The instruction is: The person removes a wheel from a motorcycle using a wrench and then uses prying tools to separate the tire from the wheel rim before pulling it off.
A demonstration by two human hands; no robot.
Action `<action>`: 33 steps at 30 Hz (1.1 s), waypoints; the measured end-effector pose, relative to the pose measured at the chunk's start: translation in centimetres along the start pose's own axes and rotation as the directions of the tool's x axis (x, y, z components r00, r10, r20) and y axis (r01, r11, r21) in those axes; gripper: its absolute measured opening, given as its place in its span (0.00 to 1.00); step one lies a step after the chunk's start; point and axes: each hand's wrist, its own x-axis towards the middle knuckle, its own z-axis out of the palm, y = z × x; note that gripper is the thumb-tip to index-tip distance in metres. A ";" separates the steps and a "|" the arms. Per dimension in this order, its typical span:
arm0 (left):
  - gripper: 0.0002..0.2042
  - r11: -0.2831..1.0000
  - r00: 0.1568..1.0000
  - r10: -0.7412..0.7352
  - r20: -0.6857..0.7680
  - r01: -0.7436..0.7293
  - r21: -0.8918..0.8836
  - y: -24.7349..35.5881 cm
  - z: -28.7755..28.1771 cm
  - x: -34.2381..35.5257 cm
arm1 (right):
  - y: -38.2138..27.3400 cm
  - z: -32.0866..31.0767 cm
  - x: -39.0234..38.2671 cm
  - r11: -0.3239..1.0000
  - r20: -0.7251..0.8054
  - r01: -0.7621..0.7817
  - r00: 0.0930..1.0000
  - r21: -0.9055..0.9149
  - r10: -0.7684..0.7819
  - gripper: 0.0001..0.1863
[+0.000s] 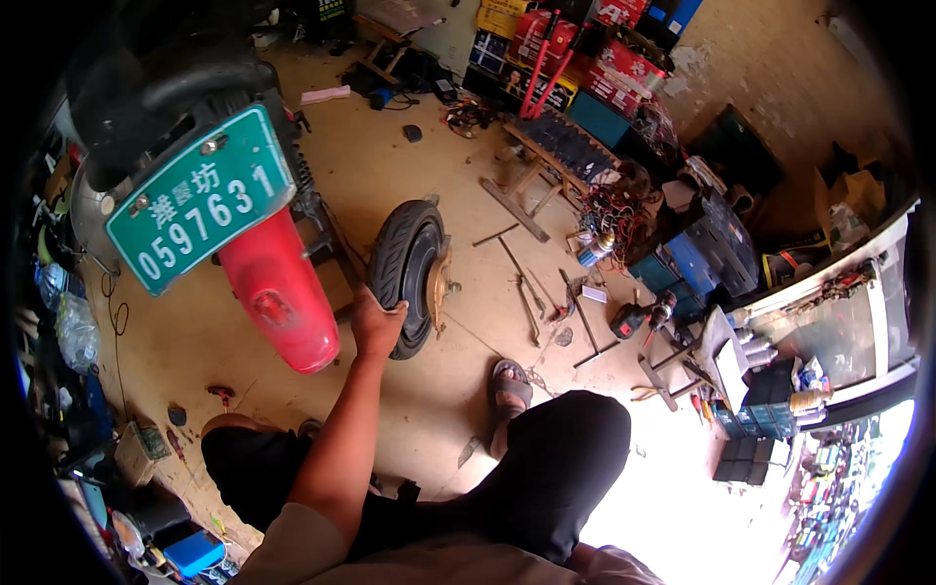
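Observation:
My left hand (378, 322) grips a black scooter wheel (388, 255), which stands upright on the floor with a rusty metal hub (441, 288) on its right side. To the left of the wheel, the rear of a scooter shows a red mudguard (283, 302) under a green plate (200, 195). Its black upper bodywork (175, 93) fades into the dark rim of the view. My right hand is out of view; only a bit of that arm shows at the lower edge.
Wrenches (531, 302), long bars and a drill (634, 317) lie on the floor (419, 400) at the right. Behind them are a wooden stand (531, 200), tangled wires, coloured boxes (531, 44) and blue cases (702, 249). Clutter lines the left wall. A bright doorway is at lower right.

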 end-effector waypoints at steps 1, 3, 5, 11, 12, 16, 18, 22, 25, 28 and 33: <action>0.39 0.998 1.000 0.005 -0.011 -0.004 0.058 0.9 0.2 -0.4 | 0.6 0.6 -0.3 1.000 -0.001 -0.019 1.000 0.021 0.020 0.27; 0.39 0.998 1.000 -0.016 -0.002 0.016 0.058 0.9 0.8 -0.4 | 1.4 1.2 0.0 0.998 -0.004 -0.041 0.999 0.042 0.041 0.27; 0.39 0.994 0.998 0.062 -0.032 -0.058 0.091 0.6 0.8 -0.3 | 2.3 1.7 0.5 0.997 -0.008 -0.059 0.998 0.059 0.059 0.28; 0.38 0.998 0.998 0.056 0.005 -0.056 -0.026 1.6 0.7 -0.1 | 4.5 -0.3 3.5 0.997 -0.033 -0.068 0.997 0.024 0.069 0.28; 0.38 0.998 0.999 0.021 0.028 -0.019 -0.056 2.2 0.5 0.0 | 4.3 -1.5 4.8 0.999 -0.071 -0.039 0.997 0.004 0.039 0.28; 0.34 0.997 0.999 0.043 0.002 -0.043 -0.060 1.1 0.3 0.0 | -2.7 -11.0 12.7 0.969 -0.381 0.246 0.893 -0.032 -0.240 0.27; 0.34 0.998 0.999 -0.025 0.041 0.027 -0.049 3.9 0.4 0.2 | -6.3 -14.7 16.9 0.924 -0.434 0.355 0.817 -0.141 -0.380 0.31; 0.35 0.995 0.998 -0.061 0.010 0.060 0.083 4.7 0.9 0.3 | -12.9 -16.9 24.4 0.874 -0.378 0.419 0.789 -0.244 -0.484 0.37; 0.38 0.977 0.988 -0.152 -0.003 0.151 0.149 6.1 1.7 0.5 | -14.6 -15.4 28.5 0.848 -0.417 0.415 0.741 -0.331 -0.525 0.39; 0.40 0.916 0.976 -0.199 -0.094 0.219 0.336 5.9 3.1 0.3 | -15.1 -14.9 30.9 0.844 -0.394 0.361 0.763 -0.397 -0.512 0.38; 0.42 0.932 0.980 -0.199 -0.003 0.190 0.308 8.3 2.4 1.4 | -15.1 -14.2 32.8 0.775 -0.278 0.191 0.860 -0.602 -0.428 0.25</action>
